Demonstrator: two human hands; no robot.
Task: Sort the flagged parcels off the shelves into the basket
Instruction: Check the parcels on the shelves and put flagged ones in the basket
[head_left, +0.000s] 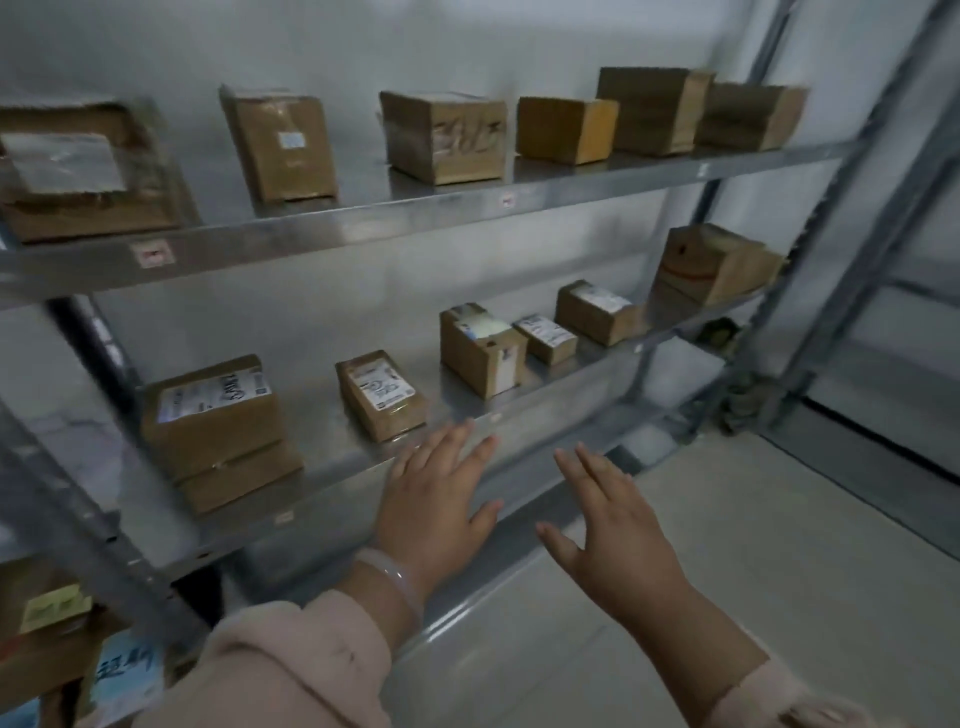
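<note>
Parcels (382, 395) line 2 shelves (337, 228) across the upper and middle frame; left hand (436, 493) and right hand (618, 530) hover at lower centre, fingers (480, 457) spread, holding nothing; no basket shows; sorting seems hardly begun.

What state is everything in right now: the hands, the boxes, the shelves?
Top boxes: closed, in a row on the top shelf.
Middle boxes: closed, most labelled, on the middle shelf.
Stacked pair: one box on another, at left.
Left hand: open, empty, fingertips by the middle shelf's edge.
Right hand: open, empty, off the shelves.
Basket: not in view.
</note>
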